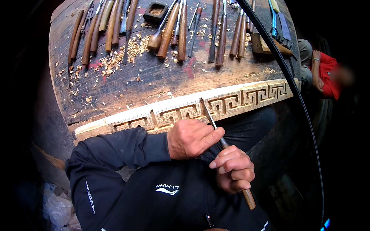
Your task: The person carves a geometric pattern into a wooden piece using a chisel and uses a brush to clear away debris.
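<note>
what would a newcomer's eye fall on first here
Probably the long pale wooden beam with angular carved grooves, slanting across the middle. Next, the brown-handled metal chisel at a groove, the bare right hand around its handle, the bare left hand nearer its tip. Beyond, brown wooden-handled tools line the far side of the dark wooden tabletop.

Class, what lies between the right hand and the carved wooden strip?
Head view: between right hand and strip lie the chisel blade, the left hand and, beneath, dark cloth.
</note>
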Demonstrator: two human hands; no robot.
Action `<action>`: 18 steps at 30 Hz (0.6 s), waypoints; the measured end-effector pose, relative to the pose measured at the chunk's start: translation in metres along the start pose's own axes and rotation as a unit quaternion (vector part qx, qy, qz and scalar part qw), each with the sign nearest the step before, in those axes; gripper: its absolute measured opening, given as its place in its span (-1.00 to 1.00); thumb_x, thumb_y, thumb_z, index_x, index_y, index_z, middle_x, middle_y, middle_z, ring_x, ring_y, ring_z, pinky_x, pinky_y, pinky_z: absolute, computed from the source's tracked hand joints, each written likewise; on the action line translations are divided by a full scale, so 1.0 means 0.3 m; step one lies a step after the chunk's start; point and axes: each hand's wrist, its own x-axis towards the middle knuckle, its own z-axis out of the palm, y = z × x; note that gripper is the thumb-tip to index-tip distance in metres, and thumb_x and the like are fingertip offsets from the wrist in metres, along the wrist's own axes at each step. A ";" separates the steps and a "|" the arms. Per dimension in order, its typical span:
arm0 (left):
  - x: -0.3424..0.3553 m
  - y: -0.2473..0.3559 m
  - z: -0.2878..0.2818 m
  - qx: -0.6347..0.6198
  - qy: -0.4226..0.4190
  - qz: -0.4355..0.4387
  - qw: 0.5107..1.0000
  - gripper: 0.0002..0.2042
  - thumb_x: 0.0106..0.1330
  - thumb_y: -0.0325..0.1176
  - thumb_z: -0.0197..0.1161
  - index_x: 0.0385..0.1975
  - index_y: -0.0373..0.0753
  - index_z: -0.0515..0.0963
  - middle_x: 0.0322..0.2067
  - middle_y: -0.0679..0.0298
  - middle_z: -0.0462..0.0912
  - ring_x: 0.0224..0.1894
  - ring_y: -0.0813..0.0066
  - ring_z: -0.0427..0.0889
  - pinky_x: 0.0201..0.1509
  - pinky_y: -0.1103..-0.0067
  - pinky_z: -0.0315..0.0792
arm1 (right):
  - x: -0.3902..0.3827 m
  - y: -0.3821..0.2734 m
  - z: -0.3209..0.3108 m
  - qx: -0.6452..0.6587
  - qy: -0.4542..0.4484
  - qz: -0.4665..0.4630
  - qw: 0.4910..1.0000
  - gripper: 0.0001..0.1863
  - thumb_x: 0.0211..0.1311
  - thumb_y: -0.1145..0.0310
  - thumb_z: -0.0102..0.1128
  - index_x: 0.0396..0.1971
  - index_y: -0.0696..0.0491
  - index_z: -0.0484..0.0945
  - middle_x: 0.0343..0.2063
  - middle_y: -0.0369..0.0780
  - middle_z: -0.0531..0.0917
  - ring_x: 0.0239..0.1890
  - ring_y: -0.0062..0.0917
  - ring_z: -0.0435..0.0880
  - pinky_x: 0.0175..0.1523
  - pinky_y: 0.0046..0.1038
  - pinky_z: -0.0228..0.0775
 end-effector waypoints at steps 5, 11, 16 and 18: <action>0.010 0.005 -0.017 -0.003 -0.015 -0.006 1.000 -0.62 0.15 -0.43 0.38 -0.01 -0.39 0.73 -0.44 0.28 0.65 -0.49 0.42 0.69 -0.48 0.49 0.53 | -0.005 -0.002 0.007 -0.003 0.008 -0.008 1.000 -0.34 0.83 -0.10 -0.13 -0.54 0.04 0.29 -0.55 -0.17 0.65 -0.58 -0.38 0.78 -0.52 -0.38 0.64; -0.010 0.004 -0.004 -0.013 -0.002 0.000 1.000 -0.61 0.12 -0.42 0.39 -0.01 -0.38 0.73 -0.42 0.27 0.67 -0.50 0.42 0.69 -0.49 0.49 0.52 | -0.004 -0.005 0.019 -0.020 0.013 -0.023 0.999 -0.36 0.82 -0.07 -0.09 -0.54 0.04 0.30 -0.56 -0.18 0.64 -0.61 -0.41 0.77 -0.55 -0.41 0.64; -0.004 0.008 -0.011 -0.012 -0.018 -0.016 1.000 -0.59 0.12 -0.43 0.39 0.01 -0.39 0.72 -0.46 0.29 0.62 -0.52 0.43 0.66 -0.50 0.48 0.50 | -0.004 0.004 0.030 -0.034 0.011 -0.039 0.999 -0.36 0.82 -0.05 -0.05 -0.55 0.04 0.29 -0.57 -0.18 0.65 -0.61 -0.42 0.77 -0.57 -0.42 0.64; -0.003 0.008 -0.019 -0.009 -0.033 -0.025 0.999 -0.59 0.12 -0.44 0.40 0.02 -0.39 0.72 -0.47 0.27 0.62 -0.50 0.39 0.70 -0.48 0.48 0.53 | 0.000 0.013 0.030 -0.027 0.009 -0.038 0.999 -0.36 0.81 -0.05 -0.04 -0.56 0.03 0.28 -0.58 -0.18 0.65 -0.61 -0.42 0.77 -0.57 -0.42 0.64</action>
